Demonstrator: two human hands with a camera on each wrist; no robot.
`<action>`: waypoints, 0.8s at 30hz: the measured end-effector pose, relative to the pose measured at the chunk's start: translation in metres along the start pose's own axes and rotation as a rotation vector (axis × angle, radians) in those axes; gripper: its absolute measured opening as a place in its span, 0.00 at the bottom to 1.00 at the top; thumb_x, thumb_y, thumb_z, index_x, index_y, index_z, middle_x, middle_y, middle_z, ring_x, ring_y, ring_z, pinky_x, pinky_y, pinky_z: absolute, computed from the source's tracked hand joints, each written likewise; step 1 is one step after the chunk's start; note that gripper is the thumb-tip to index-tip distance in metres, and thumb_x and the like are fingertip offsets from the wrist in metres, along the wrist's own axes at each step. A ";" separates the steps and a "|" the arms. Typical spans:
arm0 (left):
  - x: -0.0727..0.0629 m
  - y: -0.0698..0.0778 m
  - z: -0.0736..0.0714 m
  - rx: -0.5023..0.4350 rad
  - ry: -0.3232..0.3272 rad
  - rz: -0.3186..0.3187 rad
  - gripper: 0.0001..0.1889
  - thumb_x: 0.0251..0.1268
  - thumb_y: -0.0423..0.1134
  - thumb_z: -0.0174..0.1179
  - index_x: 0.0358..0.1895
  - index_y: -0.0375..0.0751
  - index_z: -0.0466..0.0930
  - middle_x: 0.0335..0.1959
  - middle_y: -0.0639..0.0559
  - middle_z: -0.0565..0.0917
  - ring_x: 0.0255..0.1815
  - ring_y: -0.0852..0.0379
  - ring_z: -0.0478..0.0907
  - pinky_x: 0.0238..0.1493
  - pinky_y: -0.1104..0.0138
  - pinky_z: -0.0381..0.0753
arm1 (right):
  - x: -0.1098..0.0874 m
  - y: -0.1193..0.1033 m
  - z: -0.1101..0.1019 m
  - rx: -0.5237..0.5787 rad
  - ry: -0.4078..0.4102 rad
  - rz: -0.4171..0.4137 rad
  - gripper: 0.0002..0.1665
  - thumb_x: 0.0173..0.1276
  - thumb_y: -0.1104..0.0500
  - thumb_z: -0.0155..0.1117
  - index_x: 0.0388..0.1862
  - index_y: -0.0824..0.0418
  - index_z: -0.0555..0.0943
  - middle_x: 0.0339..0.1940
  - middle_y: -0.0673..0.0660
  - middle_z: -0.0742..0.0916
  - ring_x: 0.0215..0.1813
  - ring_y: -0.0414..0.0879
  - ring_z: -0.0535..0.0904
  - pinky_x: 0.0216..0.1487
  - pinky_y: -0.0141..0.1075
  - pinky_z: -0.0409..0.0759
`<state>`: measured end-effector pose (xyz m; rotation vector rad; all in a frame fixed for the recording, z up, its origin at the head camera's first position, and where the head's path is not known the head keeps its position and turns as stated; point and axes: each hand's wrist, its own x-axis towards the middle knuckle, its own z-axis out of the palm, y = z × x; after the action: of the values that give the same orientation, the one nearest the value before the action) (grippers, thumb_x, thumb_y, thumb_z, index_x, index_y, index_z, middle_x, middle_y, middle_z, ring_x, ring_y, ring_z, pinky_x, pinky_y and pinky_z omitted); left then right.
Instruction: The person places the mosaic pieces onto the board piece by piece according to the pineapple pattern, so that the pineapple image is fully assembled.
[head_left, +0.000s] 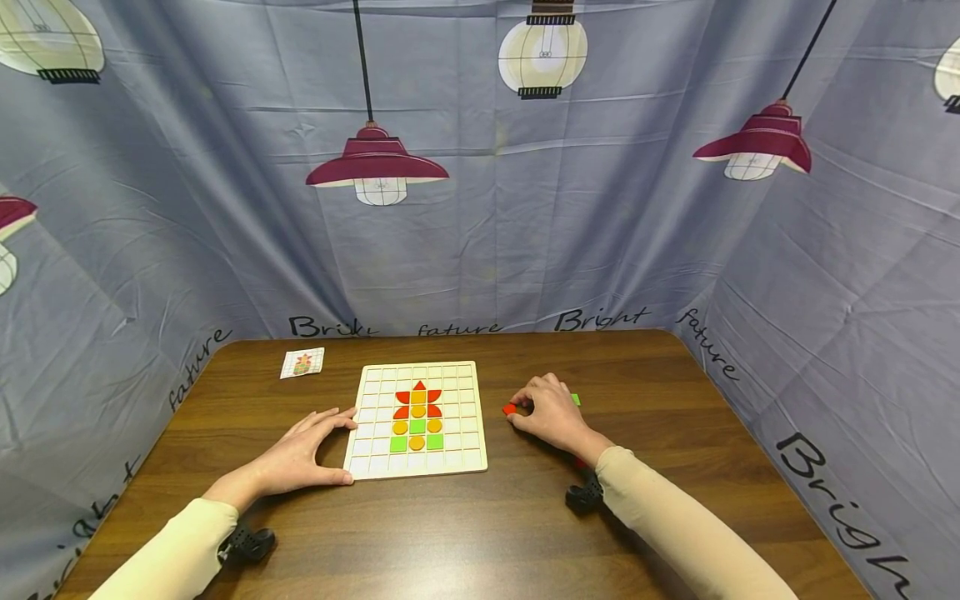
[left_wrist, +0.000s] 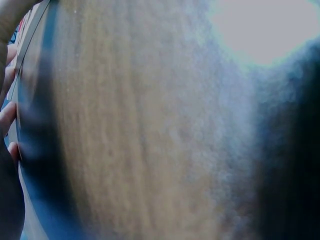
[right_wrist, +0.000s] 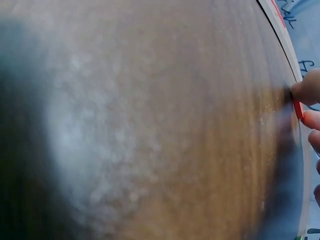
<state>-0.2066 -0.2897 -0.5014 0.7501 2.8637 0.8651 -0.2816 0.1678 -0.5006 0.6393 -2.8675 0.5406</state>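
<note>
A white gridded board (head_left: 465,458) lies on the wooden table, bearing a pattern of red, orange and green pieces (head_left: 417,426). My left hand (head_left: 296,454) rests at the board's left edge, thumb and fingers spread apart along it. To the right of the board, my right hand (head_left: 551,412) pinches a small red piece (head_left: 510,409) between thumb and fingertips. The same red piece (right_wrist: 298,108) shows edge-on between thumb and finger in the right wrist view. In the left wrist view, fingertips (left_wrist: 9,112) appear at the far left.
A small card (head_left: 302,363) with a printed picture of a similar pattern lies at the table's back left. Just behind the right hand, a green piece (head_left: 575,399) shows partly. A red piece (head_left: 581,462) peeks out beneath the right wrist. Patterned curtains (head_left: 480,250) enclose the table.
</note>
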 end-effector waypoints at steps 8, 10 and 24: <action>0.000 0.001 0.000 0.003 0.004 -0.002 0.41 0.50 0.68 0.73 0.66 0.52 0.75 0.78 0.50 0.67 0.78 0.36 0.57 0.72 0.32 0.51 | 0.000 -0.024 -0.003 0.096 0.031 -0.057 0.13 0.58 0.47 0.77 0.40 0.49 0.89 0.34 0.41 0.80 0.43 0.43 0.70 0.46 0.39 0.70; 0.000 0.001 0.000 0.001 0.003 -0.004 0.41 0.49 0.68 0.73 0.65 0.52 0.75 0.78 0.49 0.67 0.78 0.35 0.57 0.72 0.32 0.51 | -0.001 -0.037 -0.003 0.116 0.022 -0.105 0.13 0.58 0.46 0.77 0.41 0.48 0.90 0.36 0.41 0.81 0.44 0.42 0.71 0.47 0.39 0.71; 0.000 0.000 0.000 -0.002 0.001 0.001 0.42 0.50 0.68 0.73 0.66 0.52 0.75 0.78 0.50 0.66 0.78 0.36 0.57 0.73 0.33 0.50 | -0.013 -0.110 0.024 0.059 -0.033 -0.321 0.11 0.56 0.44 0.75 0.36 0.45 0.89 0.33 0.39 0.82 0.44 0.40 0.70 0.48 0.35 0.70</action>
<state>-0.2065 -0.2898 -0.5019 0.7511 2.8633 0.8683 -0.2235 0.0708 -0.4913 1.1005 -2.7054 0.5685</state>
